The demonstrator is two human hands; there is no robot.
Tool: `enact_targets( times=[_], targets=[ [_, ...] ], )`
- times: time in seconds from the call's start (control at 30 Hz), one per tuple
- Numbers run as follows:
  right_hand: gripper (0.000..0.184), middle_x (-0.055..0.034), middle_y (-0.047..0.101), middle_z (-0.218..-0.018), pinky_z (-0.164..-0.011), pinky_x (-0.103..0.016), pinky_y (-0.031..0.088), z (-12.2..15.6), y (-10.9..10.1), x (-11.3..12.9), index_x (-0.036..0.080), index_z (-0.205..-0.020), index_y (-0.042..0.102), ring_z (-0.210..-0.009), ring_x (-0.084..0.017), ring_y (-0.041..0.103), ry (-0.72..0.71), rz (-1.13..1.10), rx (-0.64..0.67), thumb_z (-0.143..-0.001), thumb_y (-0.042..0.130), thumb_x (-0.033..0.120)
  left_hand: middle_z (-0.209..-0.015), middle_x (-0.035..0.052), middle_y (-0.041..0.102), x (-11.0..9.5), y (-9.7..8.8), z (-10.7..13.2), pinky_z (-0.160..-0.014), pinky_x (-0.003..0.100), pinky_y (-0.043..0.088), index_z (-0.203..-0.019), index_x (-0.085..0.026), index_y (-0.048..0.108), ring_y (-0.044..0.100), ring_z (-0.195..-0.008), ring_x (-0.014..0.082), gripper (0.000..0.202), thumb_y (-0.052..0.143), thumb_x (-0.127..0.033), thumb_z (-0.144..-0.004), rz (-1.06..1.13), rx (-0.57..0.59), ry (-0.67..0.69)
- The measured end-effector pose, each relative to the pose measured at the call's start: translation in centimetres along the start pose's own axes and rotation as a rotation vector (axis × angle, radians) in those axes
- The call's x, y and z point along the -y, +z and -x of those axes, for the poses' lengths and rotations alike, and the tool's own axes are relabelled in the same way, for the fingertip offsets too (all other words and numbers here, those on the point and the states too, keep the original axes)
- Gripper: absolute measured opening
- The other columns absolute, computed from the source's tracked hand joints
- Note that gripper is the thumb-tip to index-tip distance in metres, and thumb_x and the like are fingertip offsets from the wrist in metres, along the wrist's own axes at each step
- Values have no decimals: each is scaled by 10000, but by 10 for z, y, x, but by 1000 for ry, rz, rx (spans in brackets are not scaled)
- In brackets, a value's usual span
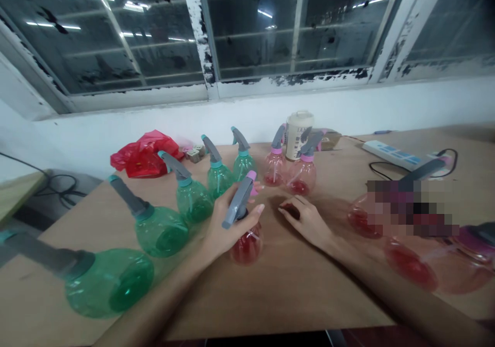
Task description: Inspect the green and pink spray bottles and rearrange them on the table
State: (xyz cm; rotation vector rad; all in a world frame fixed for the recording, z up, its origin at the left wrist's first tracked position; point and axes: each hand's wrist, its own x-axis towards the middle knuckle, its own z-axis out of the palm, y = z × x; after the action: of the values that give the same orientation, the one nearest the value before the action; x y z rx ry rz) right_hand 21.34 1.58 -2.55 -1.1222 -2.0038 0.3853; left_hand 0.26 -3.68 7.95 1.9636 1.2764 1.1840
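Observation:
My left hand (228, 223) is wrapped round a pink spray bottle (246, 244) with a grey trigger head and pink collar, standing upright on the wooden table (294, 285). My right hand (305, 218) rests just to its right, fingers curled down on the tabletop over a small dark thing I cannot make out. Several green spray bottles (193, 200) stand in a curved row to the left. Two pink spray bottles (303, 174) stand behind the hands.
More pink bottles (410, 264) lie at the right, partly blurred out. A red plastic bag (145, 153) and a beige lidded cup (298, 133) sit by the white wall. A white power strip (394, 155) with black cable lies at the back right.

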Motion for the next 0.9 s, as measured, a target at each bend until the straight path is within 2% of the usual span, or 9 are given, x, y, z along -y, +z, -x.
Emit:
enact_targets(
  times=[0.2, 0.3, 0.37, 0.47, 0.6, 0.73, 0.83, 0.9],
  targets=[
    [108, -68, 617, -882, -823, -398, 472, 1, 2, -2, 198, -893, 591, -867, -218, 579, -12, 37, -10, -868, 497, 244, -990, 50, 662, -1, 1, 0, -756, 347, 519, -1157, -258, 551, 639, -858, 202, 372, 588, -338, -795, -3, -16, 13],
    [108, -72, 619, -891, -833, -401, 464, 1, 2, -3, 192, -901, 590, -883, -223, 575, -14, 53, -7, -869, 499, 238, -875, 43, 659, -4, 1, -1, -628, 316, 510, -1115, -233, 564, 626, -748, 195, 352, 589, -351, -784, -14, -28, -1],
    [106, -71, 619, -891, -830, -403, 463, 1, 2, -3, 191, -903, 590, -881, -224, 574, -16, 59, -8, -868, 502, 239, -728, 13, 618, -7, 0, -1, -546, 286, 477, -1022, -216, 578, 588, -632, 169, 289, 600, -352, -768, -19, -56, -6],
    [97, -69, 617, -888, -822, -397, 465, 1, 2, -2, 184, -899, 591, -865, -218, 574, -10, 58, -14, -865, 513, 230, -608, -32, 522, -13, -2, 0, -498, 252, 427, -826, -205, 545, 493, -514, 117, 151, 596, -333, -765, -9, -97, 20],
    [84, -66, 615, -879, -818, -390, 465, 0, 1, -1, 174, -890, 591, -857, -213, 572, -3, 66, -20, -859, 526, 217, -534, -63, 424, -17, -4, 0, -463, 225, 367, -699, -200, 488, 396, -453, 83, 159, 586, -297, -778, -30, -89, 52],
    [85, -61, 614, -880, -820, -388, 462, 0, 2, -3, 178, -890, 589, -857, -208, 567, -11, 75, -21, -863, 524, 226, -616, -33, 526, -9, -2, 0, -500, 238, 408, -858, -201, 566, 468, -502, 103, 117, 572, -305, -804, 10, -92, 43],
    [86, -61, 613, -885, -825, -390, 460, 0, 2, -5, 179, -893, 591, -862, -209, 567, -9, 85, -26, -862, 527, 228, -825, 23, 632, -1, -1, 0, -639, 283, 475, -1041, -216, 580, 577, -680, 150, 248, 588, -294, -806, 17, -81, 67],
    [85, -62, 614, -880, -825, -393, 459, 0, 2, -5, 176, -889, 592, -863, -211, 567, -9, 91, -29, -860, 530, 226, -876, 39, 645, 3, 0, 0, -688, 308, 488, -1095, -218, 579, 597, -742, 173, 308, 606, -286, -795, 0, -53, 72]
  ],
)
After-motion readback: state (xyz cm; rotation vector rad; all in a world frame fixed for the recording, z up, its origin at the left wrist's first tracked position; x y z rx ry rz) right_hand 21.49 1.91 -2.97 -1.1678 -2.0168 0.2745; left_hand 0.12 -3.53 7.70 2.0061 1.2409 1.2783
